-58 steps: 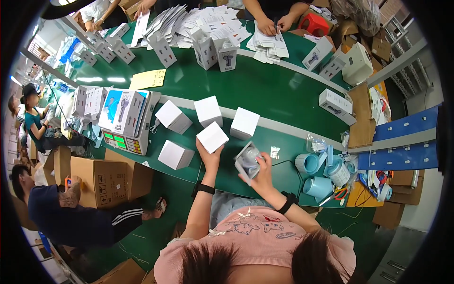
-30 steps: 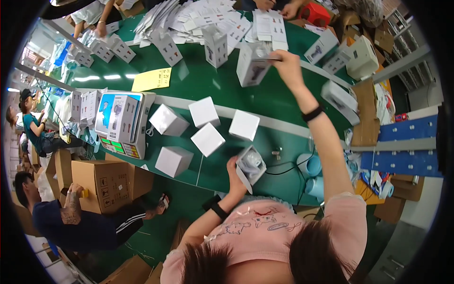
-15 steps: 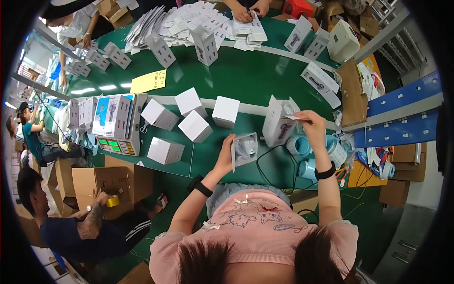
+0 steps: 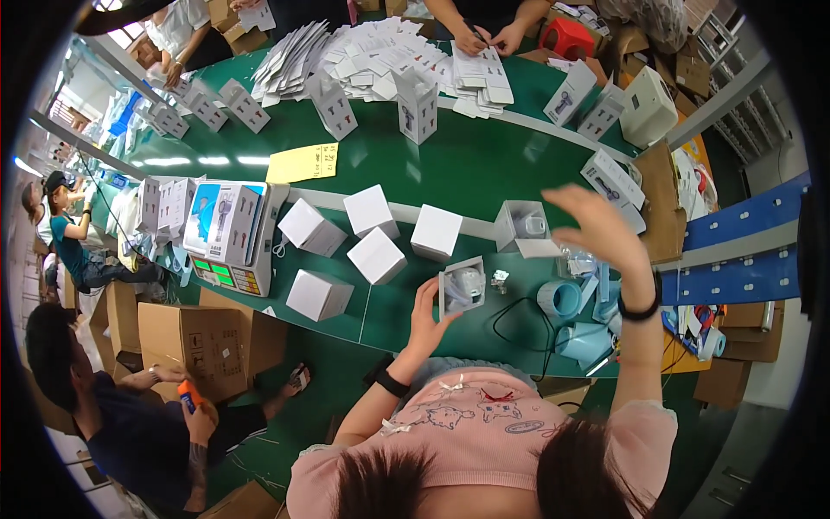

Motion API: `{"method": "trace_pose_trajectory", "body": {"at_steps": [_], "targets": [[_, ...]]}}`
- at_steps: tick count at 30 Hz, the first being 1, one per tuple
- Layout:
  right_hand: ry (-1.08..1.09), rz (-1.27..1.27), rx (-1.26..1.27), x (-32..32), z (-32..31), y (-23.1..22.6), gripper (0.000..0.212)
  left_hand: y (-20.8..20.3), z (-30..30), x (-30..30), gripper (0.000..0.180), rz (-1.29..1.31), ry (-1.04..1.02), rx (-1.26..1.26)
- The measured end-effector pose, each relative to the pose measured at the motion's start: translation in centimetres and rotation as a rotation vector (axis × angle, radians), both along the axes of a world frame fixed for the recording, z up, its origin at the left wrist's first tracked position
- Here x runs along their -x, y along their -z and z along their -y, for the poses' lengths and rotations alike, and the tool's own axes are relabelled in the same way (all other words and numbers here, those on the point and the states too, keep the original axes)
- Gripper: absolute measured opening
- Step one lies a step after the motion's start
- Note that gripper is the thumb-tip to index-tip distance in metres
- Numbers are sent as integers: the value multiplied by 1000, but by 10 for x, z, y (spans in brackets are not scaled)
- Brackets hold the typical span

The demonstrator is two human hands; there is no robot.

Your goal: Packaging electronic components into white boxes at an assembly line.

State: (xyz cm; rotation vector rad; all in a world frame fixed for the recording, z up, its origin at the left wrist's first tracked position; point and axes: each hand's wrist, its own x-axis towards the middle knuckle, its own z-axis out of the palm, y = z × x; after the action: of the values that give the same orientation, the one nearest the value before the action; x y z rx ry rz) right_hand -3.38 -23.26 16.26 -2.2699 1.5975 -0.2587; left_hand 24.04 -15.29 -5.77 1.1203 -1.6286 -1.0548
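Note:
My left hand grips an open white box near the front edge of the green table. Inside the box is something wrapped in clear plastic, its kind hard to make out. My right hand is raised and holds nothing, its fingers stretched and apart. To the left of its fingertips is another open white box with a flap out and a pale item inside. A small shiny packet lies between the two boxes. Several closed white boxes stand to the left.
A scale bearing printed boxes stands at the left. Light-blue cylinders and a black cable lie at right. Flat cartons are piled far back, where a person writes. At lower left, a person holds an orange tool beside a carton.
My right hand has let go of the flap and risen to the right. The box it held now shows its open top. The person at lower left now holds an orange tool instead of yellow tape.

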Motion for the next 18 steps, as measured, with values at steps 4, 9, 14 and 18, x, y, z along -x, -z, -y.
{"method": "trace_pose_trajectory", "body": {"at_steps": [4, 9, 14, 18], "targets": [[-186, -12, 260, -31, 139, 32, 53, 19, 16, -32, 70, 83, 219, -66], [-146, -330, 431, -70, 259, 121, 34, -3, 43, -40, 70, 71, 597, -186], [-214, -526, 627, -59, 286, 141, 22, -13, 7, -4, 82, 28, 488, 41], [-153, -366, 711, -56, 248, 63, 18, 0, -38, 11, 105, -157, 28, 89]]}}
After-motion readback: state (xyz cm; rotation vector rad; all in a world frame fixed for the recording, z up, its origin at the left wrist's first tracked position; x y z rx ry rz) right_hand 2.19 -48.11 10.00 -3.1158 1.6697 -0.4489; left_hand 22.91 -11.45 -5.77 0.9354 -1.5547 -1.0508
